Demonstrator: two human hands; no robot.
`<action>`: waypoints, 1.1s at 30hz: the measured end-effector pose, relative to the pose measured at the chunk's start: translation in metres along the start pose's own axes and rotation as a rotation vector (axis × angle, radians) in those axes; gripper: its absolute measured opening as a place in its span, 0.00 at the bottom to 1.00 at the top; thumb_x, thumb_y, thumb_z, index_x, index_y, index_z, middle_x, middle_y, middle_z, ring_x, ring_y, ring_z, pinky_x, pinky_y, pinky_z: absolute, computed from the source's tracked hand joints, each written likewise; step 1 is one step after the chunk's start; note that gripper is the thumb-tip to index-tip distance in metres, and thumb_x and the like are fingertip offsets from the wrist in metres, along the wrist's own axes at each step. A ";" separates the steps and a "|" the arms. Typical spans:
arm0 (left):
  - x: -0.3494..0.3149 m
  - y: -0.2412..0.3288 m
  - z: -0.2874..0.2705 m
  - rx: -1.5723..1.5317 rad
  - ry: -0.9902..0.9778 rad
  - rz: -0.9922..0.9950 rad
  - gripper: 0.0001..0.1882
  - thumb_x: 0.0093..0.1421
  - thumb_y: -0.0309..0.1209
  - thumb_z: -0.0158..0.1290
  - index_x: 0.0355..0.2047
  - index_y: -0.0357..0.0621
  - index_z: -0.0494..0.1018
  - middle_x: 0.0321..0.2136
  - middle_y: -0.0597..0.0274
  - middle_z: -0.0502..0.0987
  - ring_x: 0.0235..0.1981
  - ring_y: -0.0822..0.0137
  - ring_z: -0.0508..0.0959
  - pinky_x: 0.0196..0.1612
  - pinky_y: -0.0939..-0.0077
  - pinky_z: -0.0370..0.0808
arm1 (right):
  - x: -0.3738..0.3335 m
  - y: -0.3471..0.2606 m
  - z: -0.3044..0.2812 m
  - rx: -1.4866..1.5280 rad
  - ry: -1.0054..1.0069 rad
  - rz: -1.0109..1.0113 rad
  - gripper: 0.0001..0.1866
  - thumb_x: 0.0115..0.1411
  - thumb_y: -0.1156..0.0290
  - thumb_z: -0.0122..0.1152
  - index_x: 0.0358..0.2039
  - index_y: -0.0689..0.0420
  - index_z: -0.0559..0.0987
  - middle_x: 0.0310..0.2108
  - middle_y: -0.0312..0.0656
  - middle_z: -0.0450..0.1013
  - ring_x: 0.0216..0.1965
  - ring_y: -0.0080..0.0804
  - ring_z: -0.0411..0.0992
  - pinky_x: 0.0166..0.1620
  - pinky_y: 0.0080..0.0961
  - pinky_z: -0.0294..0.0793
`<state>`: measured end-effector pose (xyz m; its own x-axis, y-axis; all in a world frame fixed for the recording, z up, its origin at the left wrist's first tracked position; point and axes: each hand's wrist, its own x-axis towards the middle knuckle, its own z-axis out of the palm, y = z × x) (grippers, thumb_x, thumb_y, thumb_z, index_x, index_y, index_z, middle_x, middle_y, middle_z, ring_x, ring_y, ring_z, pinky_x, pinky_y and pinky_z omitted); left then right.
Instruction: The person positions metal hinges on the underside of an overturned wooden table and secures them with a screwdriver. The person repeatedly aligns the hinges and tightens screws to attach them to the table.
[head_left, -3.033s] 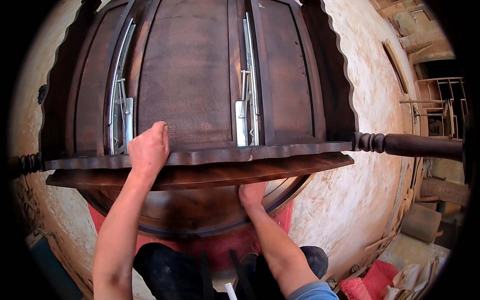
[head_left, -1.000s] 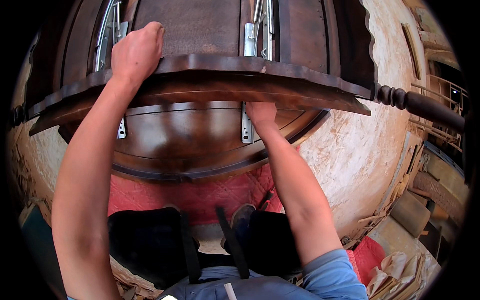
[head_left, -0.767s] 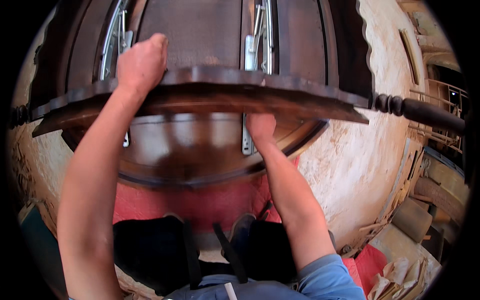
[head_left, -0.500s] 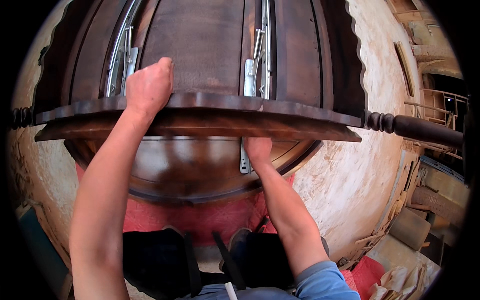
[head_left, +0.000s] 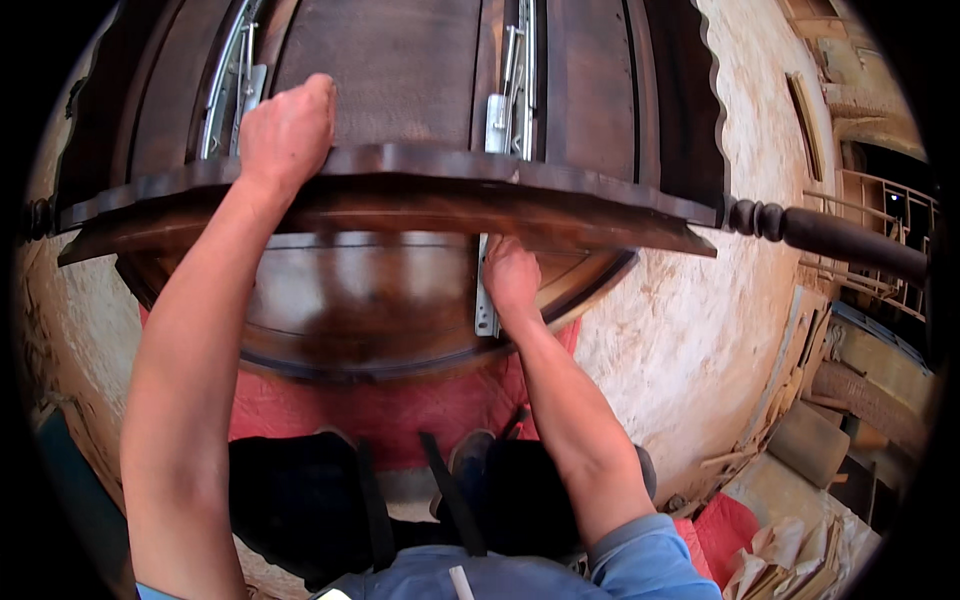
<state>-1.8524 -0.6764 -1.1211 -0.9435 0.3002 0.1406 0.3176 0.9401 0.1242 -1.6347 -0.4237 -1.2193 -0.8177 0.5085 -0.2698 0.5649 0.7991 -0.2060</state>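
Note:
A dark wooden furniture piece with a scalloped wooden apron (head_left: 420, 160) lies before me, and metal slide rails (head_left: 525, 90) run along its panelled underside. My left hand (head_left: 288, 130) is closed in a fist just beyond the apron, near the left metal rail (head_left: 222, 100); its fingertips and anything inside them are hidden. Below the apron a glossy, rounded wooden panel (head_left: 360, 310) juts toward me. On it is a perforated metal strip (head_left: 485, 312), its upper part passing under the apron. My right hand (head_left: 512, 280) has its fingers curled round this strip at the apron's lower edge.
A turned wooden leg (head_left: 850, 248) sticks out to the right. Red cloth (head_left: 320, 410) lies under the rounded panel, by my feet. Wood scraps (head_left: 800, 550) and a red bag (head_left: 722, 525) are at the lower right, on a pale, stained floor (head_left: 670, 370).
The whole scene has shifted upward in the picture. More of the metal strip and of my right hand shows below the apron. My left hand keeps its place by the apron, still closed.

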 end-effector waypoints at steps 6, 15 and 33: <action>0.000 0.000 0.000 -0.007 -0.005 -0.016 0.13 0.69 0.40 0.46 0.41 0.48 0.76 0.27 0.48 0.82 0.31 0.44 0.82 0.35 0.50 0.78 | -0.004 -0.002 -0.009 -0.002 -0.023 0.062 0.25 0.71 0.51 0.43 0.32 0.59 0.78 0.30 0.62 0.78 0.35 0.65 0.77 0.42 0.57 0.76; -0.003 0.001 0.000 -0.034 -0.022 -0.039 0.12 0.69 0.40 0.46 0.40 0.48 0.76 0.28 0.48 0.82 0.31 0.44 0.82 0.35 0.50 0.78 | -0.006 -0.005 -0.004 -0.049 -0.023 0.090 0.26 0.71 0.50 0.44 0.32 0.58 0.79 0.29 0.61 0.78 0.35 0.64 0.78 0.41 0.56 0.76; -0.004 0.000 0.005 -0.082 -0.007 -0.039 0.12 0.69 0.41 0.47 0.41 0.49 0.76 0.27 0.49 0.82 0.32 0.45 0.82 0.35 0.50 0.78 | 0.011 0.015 0.031 -0.001 0.451 -0.337 0.10 0.62 0.72 0.52 0.39 0.60 0.80 0.35 0.53 0.78 0.40 0.60 0.72 0.46 0.51 0.70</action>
<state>-1.8490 -0.6764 -1.1262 -0.9557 0.2654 0.1273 0.2874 0.9345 0.2099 -1.6319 -0.4155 -1.2544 -0.9193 0.3119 0.2399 0.2644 0.9412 -0.2105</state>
